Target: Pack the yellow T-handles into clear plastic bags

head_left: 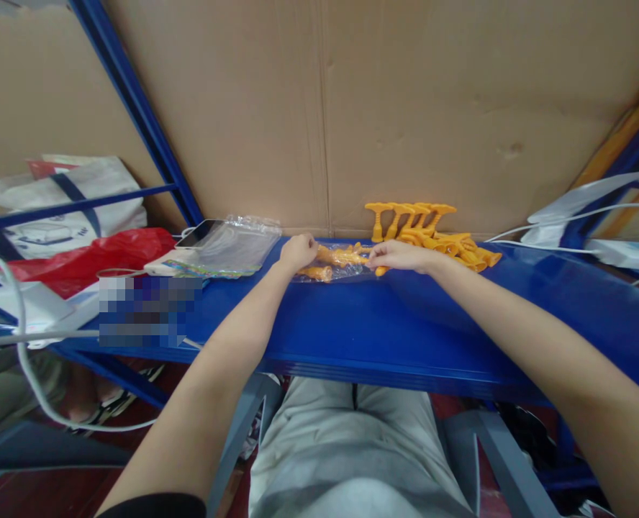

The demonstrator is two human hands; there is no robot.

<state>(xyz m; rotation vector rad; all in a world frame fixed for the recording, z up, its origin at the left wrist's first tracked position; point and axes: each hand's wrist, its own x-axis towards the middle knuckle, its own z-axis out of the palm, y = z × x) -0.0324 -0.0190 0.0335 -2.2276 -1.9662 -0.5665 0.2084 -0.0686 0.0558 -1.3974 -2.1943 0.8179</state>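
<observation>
Both hands pinch one clear bag (334, 271) on the blue shelf (352, 324), left hand (298, 252) closed on its mouth end, right hand (398, 255) closed on an orange plastic piece (346, 255) partly inside, loose orange pieces (432, 234) piled just beyond the right hand, spare clear bags (233, 244) left of the left hand; judged mid-bagging.

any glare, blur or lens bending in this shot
Head view: the blue shelf shows soft glare streaks; its edge and the arms bow from wide-angle distortion; a pixelated patch hides something at left; the orange pieces look slightly soft.
</observation>
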